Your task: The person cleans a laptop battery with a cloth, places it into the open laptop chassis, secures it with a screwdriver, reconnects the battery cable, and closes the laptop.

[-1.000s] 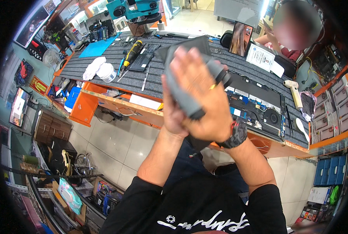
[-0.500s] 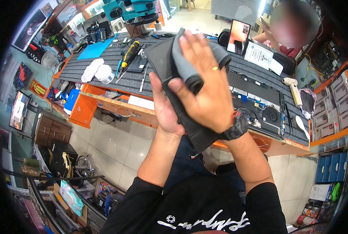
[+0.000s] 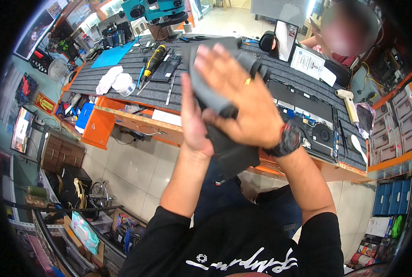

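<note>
Above the near edge of the bench, my left hand supports a dark flat panel from its left side, the thumb and palm along its edge. My right hand lies across the panel's upper part, fingers stretched over a folded grey cloth with dark rolled edges. Motion blurs the fingers and cloth. Most of the panel's face is hidden beneath them, while its lower end hangs over my lap. Right of my right hand, an opened laptop base with a round fan lies on the bench.
On the striped bench mat lie a yellow-black screwdriver, tweezers, a white tub and a white brush. A teal microscope stands behind. Across the bench sits another person, near an upright screen.
My right hand and the cloth have shifted slightly left and down over the panel. The panel has tilted, its lower end moving left. My left hand still supports it.
</note>
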A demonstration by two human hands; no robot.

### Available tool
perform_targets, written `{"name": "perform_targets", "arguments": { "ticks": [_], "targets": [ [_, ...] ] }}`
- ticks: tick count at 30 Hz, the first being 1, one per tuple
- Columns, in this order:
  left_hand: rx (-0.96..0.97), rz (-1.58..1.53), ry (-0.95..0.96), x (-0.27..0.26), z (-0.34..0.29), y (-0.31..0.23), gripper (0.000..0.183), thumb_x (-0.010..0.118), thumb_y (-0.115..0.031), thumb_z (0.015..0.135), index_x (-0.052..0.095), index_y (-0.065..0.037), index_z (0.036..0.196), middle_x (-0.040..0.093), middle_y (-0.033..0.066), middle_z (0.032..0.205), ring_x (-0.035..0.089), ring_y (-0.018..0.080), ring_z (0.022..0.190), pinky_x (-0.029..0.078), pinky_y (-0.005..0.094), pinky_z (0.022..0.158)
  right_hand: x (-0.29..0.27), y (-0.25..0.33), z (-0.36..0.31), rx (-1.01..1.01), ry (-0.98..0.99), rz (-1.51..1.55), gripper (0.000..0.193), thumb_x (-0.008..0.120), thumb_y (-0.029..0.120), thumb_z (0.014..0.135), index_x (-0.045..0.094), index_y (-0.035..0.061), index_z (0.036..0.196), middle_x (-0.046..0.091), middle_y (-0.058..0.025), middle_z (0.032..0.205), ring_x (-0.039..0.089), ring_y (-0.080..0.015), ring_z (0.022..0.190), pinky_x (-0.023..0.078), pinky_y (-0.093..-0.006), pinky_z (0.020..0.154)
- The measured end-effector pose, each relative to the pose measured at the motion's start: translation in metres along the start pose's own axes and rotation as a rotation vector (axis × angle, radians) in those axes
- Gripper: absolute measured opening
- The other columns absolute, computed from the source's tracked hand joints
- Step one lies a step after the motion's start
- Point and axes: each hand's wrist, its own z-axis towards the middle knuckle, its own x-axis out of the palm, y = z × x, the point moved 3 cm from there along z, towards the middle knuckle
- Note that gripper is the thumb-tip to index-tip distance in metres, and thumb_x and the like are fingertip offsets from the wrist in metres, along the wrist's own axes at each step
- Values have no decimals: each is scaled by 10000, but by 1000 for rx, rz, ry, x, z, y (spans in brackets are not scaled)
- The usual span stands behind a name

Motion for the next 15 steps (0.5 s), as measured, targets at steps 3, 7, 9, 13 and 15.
{"name": "perform_targets", "arguments": {
  "ticks": [3,7,9,13,15],
  "targets": [
    [-43,107,29,6,1,5,777,348,-639,1061,324,-88,1609,386,165,1631,408,315,1485,326,484,1233,2,8,1,-37,65,-87,862,731,277,791,422,86,1573,390,-107,1653,354,-288,1539,425,-512,1090],
    [87,720,-179,12,7,0,750,364,-639,1069,378,-91,1580,453,132,1589,476,276,1441,398,440,1192,-1,9,-2,-39,87,-47,775,721,336,879,446,76,1556,432,-132,1620,378,-323,1521,399,-476,1129],
    [-26,170,-5,-1,1,-3,636,377,-518,1101,355,-134,1607,406,128,1630,419,296,1483,312,499,1239,-2,-4,12,-10,-26,-47,769,731,353,882,457,106,1557,438,-131,1617,382,-319,1521,407,-459,1120],
    [4,311,-98,3,1,-18,644,401,-552,1087,413,-131,1575,451,117,1602,438,292,1468,329,488,1235,3,9,5,-80,106,-11,788,726,310,860,433,79,1554,434,-123,1619,377,-320,1519,438,-573,1060],
    [52,286,-126,3,7,-12,648,406,-554,1084,414,-131,1575,447,118,1607,436,293,1471,329,486,1235,-4,-3,7,-29,52,-87,767,725,330,888,441,91,1559,432,-133,1619,382,-331,1515,417,-525,1103]
  ]
}}
